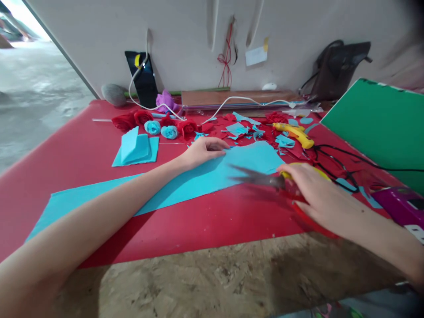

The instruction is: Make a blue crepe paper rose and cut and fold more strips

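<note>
A long strip of light blue crepe-like paper (185, 181) lies slantwise across the red tabletop. My left hand (205, 150) rests on its upper edge, fingers stretched out and slightly bent, with the thumb a little apart from them. In my right hand (314, 190) is a pair of scissors (265, 179) with red and yellow handles. The blades are parted and point left, over the right part of the strip; motion blurs them, and I cannot tell whether they touch the paper. A stack of folded blue paper (135, 150) sits left of my left hand.
Red paper roses (124, 121) and blue paper roses (168, 131) lie at the back. Blue and red scraps (238, 129) cover the middle back. A yellow glue gun (294, 132) trails a black cable on the right, near a green board (377, 123) and a purple object (400, 205).
</note>
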Tool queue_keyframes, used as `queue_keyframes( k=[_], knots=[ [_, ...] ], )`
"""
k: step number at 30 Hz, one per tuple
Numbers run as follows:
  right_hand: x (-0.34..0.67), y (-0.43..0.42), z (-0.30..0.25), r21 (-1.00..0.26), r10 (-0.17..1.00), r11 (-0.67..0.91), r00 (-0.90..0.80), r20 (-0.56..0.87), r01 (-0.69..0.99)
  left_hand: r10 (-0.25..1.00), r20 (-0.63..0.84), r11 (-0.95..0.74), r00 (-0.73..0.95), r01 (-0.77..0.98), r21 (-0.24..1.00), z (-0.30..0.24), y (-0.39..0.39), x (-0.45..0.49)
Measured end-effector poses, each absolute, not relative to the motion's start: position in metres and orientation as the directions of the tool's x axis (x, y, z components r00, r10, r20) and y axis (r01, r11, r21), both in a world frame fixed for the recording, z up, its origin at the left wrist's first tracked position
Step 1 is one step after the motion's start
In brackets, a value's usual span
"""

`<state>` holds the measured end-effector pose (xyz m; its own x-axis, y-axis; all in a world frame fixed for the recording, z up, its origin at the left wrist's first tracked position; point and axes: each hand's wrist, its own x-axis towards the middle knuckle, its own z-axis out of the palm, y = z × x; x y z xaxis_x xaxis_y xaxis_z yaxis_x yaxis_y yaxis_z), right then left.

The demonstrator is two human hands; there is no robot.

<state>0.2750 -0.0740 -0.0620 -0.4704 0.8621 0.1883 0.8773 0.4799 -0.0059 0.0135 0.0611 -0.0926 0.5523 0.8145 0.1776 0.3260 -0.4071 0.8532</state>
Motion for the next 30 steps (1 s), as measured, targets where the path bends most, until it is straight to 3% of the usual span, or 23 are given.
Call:
queue_keyframes(
  k=[3, 7, 13, 22, 30],
  knots=[
    [0.291, -0.051, -0.059, -0.008, 0.939, 0.278, -0.270, 0.216, 0.961, 0.791, 0.173, -0.446, 0.586, 0.360, 0.819, -0.092, 0.061, 0.014],
    [0.301, -0.020, -0.063, -0.021, 0.995, -0.042, 0.043, 0.085, 0.999, 0.769, 0.149, -0.495, 0.622, 0.431, 0.755, -0.087, 0.061, 0.017],
    [0.310, 0.003, -0.071, 0.049, 0.968, -0.241, 0.236, 0.090, 0.969, 0.791, 0.112, -0.514, 0.601, 0.556, 0.654, -0.079, 0.066, 0.039],
    [0.319, 0.004, -0.075, 0.079, 0.950, -0.308, 0.304, 0.065, 0.948, 0.725, 0.137, -0.622, 0.675, 0.556, 0.550, -0.078, 0.081, 0.117],
    [0.322, 0.003, -0.080, 0.074, 0.955, -0.291, 0.286, 0.074, 0.954, 0.633, 0.270, -0.722, 0.726, 0.428, 0.544, -0.054, 0.086, 0.150]
  ],
)
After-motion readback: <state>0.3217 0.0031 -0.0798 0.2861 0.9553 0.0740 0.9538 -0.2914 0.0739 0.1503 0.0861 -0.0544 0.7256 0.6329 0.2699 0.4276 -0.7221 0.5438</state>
